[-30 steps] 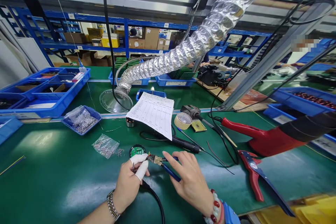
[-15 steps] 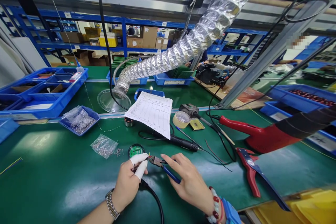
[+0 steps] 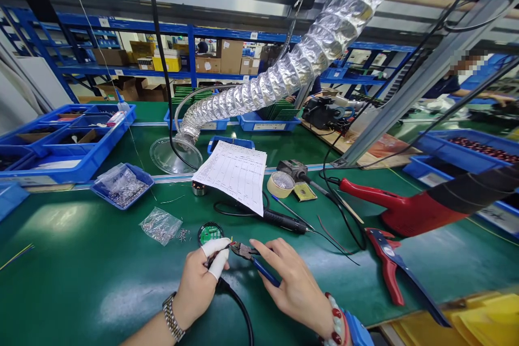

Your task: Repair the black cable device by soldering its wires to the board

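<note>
My left hand, with white finger cots on thumb and forefinger, pinches the end of a black cable. Small coloured wires stick out from between those fingertips. In my right hand are blue-handled cutting pliers, their jaws right at the wire ends; whether they touch the wires I cannot tell. My right forefinger is stretched along the upper side of the tool. Just behind my left fingertips lies a round black housing with a green circuit board in it, partly covered by the hand.
A bag of small screws lies left, near a blue bin. Behind my hands are a printed sheet, an electric screwdriver and a tape roll. Right are red-handled pliers and a red heat gun. A foil duct hangs overhead.
Both hands, the cable and the pliers stay nearly where they were. In the background at right, a person's arm has come further into view.
</note>
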The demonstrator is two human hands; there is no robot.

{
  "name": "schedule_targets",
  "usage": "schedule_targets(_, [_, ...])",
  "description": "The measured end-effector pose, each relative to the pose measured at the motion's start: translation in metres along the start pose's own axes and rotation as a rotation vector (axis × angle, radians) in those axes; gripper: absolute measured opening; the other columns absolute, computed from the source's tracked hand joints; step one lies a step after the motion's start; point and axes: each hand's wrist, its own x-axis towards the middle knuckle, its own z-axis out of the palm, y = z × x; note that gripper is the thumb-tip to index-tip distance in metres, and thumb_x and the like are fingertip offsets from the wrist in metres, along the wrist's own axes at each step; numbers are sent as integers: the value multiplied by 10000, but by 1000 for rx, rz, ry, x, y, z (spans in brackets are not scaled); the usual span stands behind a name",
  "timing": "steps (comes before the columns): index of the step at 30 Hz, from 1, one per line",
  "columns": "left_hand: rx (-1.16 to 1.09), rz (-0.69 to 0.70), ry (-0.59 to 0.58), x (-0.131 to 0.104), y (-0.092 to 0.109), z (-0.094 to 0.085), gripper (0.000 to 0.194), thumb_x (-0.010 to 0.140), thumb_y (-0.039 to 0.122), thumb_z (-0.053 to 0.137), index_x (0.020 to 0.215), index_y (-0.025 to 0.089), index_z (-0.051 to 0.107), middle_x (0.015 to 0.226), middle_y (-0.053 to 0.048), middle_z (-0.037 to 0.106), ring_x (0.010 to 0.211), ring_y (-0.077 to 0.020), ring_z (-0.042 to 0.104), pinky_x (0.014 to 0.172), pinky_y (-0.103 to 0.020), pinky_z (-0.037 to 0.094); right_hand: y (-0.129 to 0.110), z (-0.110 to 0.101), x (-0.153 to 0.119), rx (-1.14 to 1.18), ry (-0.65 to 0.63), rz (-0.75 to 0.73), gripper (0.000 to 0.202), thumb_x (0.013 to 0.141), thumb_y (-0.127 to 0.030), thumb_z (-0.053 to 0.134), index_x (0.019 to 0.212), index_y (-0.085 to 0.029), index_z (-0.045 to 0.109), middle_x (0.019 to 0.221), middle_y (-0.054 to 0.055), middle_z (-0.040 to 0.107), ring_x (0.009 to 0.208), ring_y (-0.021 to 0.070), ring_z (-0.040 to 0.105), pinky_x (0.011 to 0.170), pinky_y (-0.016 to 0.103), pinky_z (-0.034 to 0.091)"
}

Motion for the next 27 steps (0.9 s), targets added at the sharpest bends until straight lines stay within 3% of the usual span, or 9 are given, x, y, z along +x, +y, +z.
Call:
schedule_targets(14, [42, 24, -10, 0, -4, 0, 257, 812, 313, 528, 987, 189, 670, 628, -36, 644, 543, -158, 565, 553, -258, 467, 2, 2, 1, 66, -6, -4, 633, 691, -34, 462, 1288, -229, 387, 919, 70, 528, 823, 209, 507, 718, 367, 487])
schedule_targets(19, [122, 122, -29, -4, -5, -5, 300, 819, 307, 538, 1102, 246, 619, 946, -69, 671, 639, -174, 613, 622, -279, 498, 1, 2, 2, 8, 37, -19, 626, 681, -47, 462, 1281, -212, 397, 914, 79, 527, 813, 215, 488, 698, 366, 467])
schedule_targets(21, [169, 188, -10, -6, -5, -8, 275, 801, 304, 566, 1062, 263, 643, 1028, -65, 648, 704, -189, 626, 658, -283, 504, -1, 0, 2, -48, 34, -33, 609, 680, -68, 473, 1269, -210, 415, 903, 78, 530, 801, 215, 480, 694, 365, 455])
schedule_targets(27, [250, 177, 17, -5, -1, -13, 203, 720, 357, 649, 889, 256, 693, 875, -35, 678, 717, -206, 636, 718, -282, 505, -5, -13, 0, -201, 34, -74, 627, 641, -149, 515, 1257, -231, 432, 899, 69, 540, 758, 212, 463, 672, 357, 424])
